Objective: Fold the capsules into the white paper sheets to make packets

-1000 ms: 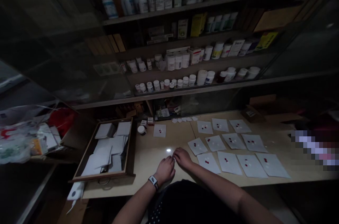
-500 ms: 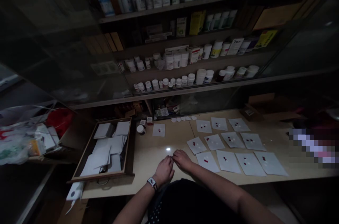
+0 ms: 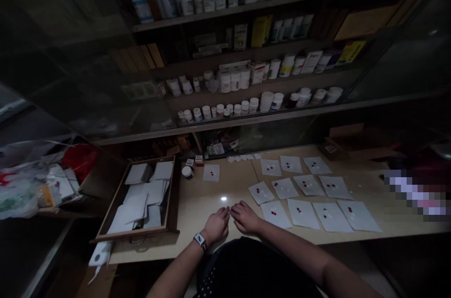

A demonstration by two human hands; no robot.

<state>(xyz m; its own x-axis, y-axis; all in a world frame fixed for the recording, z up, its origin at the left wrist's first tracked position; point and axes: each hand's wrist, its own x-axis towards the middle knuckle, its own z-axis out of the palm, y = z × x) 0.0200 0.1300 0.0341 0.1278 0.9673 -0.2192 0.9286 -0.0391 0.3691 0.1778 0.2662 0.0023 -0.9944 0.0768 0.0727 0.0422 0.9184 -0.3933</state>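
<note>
My left hand [image 3: 216, 225], with a watch on its wrist, and my right hand [image 3: 245, 217] rest side by side on the wooden counter [image 3: 200, 204]. Their curled fingertips meet over something small that I cannot make out in the dim light. Just right of my right hand lie several white paper squares [image 3: 303, 213] in rows, each with a few red or white pills on it. One more paper square with red pills [image 3: 211, 172] lies alone further back.
A wooden tray [image 3: 174, 194] stacked with blank paper squares sits at the left. A small white jar [image 3: 187, 172] and little boxes stand behind it. Shelves of white bottles [image 3: 232, 79] rise behind glass. Plastic bags [image 3: 31, 185] lie far left.
Both hands have slid slightly toward me along the counter, still touching at the fingertips. The view has shifted a little.
</note>
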